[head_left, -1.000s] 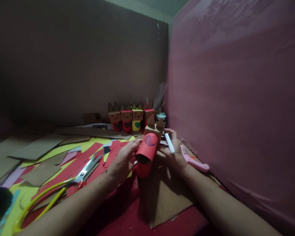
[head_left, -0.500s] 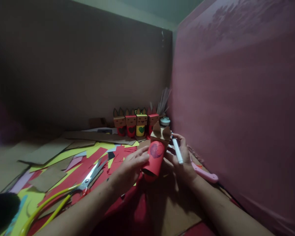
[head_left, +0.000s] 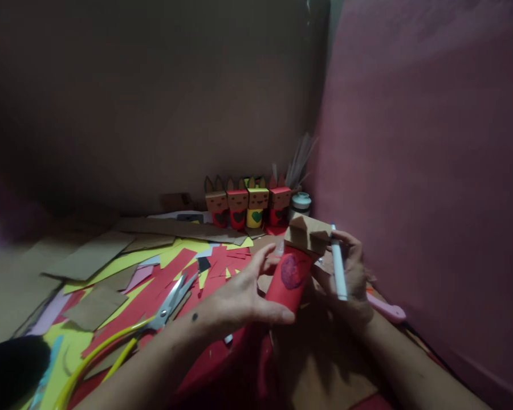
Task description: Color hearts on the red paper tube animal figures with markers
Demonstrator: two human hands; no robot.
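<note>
A red paper-tube figure [head_left: 284,290] with a cardboard box head [head_left: 308,232] and a purple heart drawn on its front leans to the right between my hands. My left hand [head_left: 250,293] is wrapped round the tube's lower part, thumb across the front. In my right hand [head_left: 346,279] is a white marker [head_left: 338,267], tip upward beside the head. Some of the right hand's fingers are hidden behind the figure, so whether they touch it I cannot tell.
Several finished animal figures [head_left: 238,208] stand along the back wall by a jar with a pale lid [head_left: 301,200]. Yellow-handled scissors [head_left: 165,313] lie open on coloured paper scraps [head_left: 154,285] at left. A pink-handled tool [head_left: 387,307] rests at right.
The view has shifted, moving the background. The figure's head has tipped, so its box top and ears look different. My left hand has moved round the tube's lower end, with its thumb across the front.
</note>
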